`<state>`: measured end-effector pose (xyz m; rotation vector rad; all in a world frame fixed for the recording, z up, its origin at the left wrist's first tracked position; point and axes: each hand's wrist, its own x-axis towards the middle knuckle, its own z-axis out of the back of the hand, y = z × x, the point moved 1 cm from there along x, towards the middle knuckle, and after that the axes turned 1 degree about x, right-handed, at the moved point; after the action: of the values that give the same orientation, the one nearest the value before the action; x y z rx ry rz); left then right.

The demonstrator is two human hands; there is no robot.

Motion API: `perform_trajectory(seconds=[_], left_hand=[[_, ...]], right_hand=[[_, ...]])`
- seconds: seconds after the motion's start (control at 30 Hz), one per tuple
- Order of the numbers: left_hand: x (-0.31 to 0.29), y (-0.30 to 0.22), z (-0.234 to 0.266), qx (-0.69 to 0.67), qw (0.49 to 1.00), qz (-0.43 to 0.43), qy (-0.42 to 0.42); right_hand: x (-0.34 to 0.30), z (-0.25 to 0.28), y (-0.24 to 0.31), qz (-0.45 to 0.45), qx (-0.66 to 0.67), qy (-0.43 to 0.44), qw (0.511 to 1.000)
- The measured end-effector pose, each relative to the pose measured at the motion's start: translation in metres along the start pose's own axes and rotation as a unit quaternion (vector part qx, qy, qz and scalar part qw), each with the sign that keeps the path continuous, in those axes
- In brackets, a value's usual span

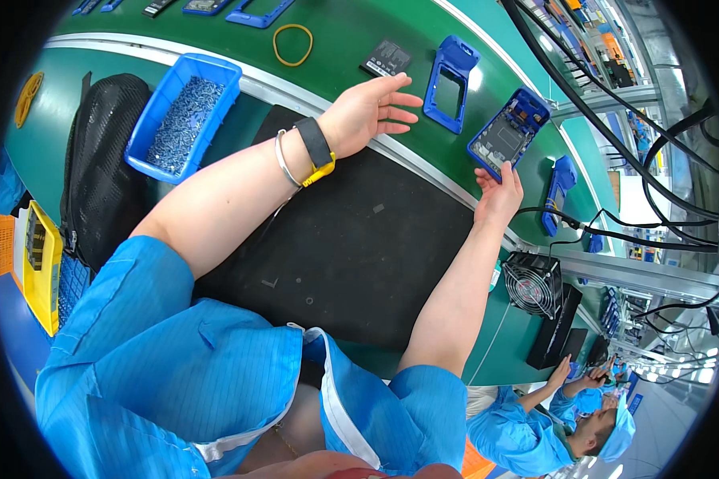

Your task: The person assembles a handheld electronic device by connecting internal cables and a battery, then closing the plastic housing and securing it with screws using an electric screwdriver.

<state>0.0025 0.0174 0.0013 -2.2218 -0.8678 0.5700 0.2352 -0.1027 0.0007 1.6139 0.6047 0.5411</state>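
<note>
My left hand (369, 113) reaches over the green conveyor belt with its fingers apart and nothing in them. Just beyond its fingertips lies a flat black battery (387, 58), and right of that a blue device frame with a rectangular opening (431, 100). My right hand (499, 194) grips the lower edge of a blue handheld device (503, 137), thumb on top. The device's inner side faces up, showing a grey compartment and small parts at its far end. A dark band with a yellow strap (321, 172) and a metal bangle circle my left wrist.
A black mat (335, 247) lies before me. Left are a blue bin of screws (185, 128) and a black bag (108, 160). A rubber band (276, 46) rests on the belt. A fan (533, 286), another blue device (560, 191) and hanging cables (655, 239) are right; co-workers sit beyond.
</note>
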Motion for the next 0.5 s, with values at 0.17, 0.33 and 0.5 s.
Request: perform_trajectory(seconds=[0.17, 0.33, 0.5], left_hand=[[0.002, 0.006, 0.003, 0.0, 1.0, 0.005, -0.01], [0.005, 0.007, 0.004, -0.016, 0.999, -0.01, -0.027], [0.007, 0.002, 0.005, -0.001, 1.0, -0.013, -0.026]], right_hand=[[0.007, 0.012, -0.015, -0.028, -0.027, -0.077, 0.996], [0.02, 0.019, -0.025, 0.156, -0.264, -0.202, 0.93], [0.022, 0.012, -0.024, 0.08, -0.302, -0.171, 0.934]])
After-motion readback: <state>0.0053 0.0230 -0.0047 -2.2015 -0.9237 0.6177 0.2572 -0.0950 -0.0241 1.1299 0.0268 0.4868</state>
